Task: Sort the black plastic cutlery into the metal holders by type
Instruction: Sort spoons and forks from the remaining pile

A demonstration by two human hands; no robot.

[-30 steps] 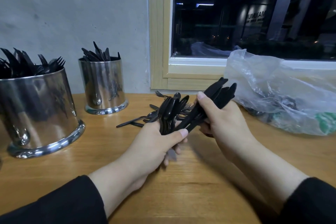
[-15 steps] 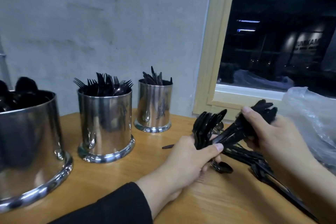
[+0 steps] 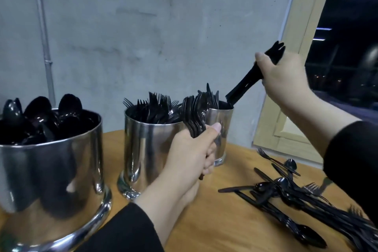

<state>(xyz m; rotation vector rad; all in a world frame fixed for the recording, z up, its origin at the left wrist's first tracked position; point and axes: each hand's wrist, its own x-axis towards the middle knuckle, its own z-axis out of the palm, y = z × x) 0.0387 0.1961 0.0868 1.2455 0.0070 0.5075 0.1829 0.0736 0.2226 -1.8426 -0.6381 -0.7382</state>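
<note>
Right hand (image 3: 286,80) grips knife bundle (image 3: 247,80) | left hand (image 3: 192,153) grips spoon bundle (image 3: 196,114) | three holders (image 3: 151,149)

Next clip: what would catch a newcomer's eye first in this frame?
The right hand, raised at upper right, grips a bundle of knives whose lower ends dip into the far holder. At centre the left hand grips a bunch of spoons in front of the fork holder. The spoon holder looms at left, and a loose pile sprawls on the table at lower right.
</note>
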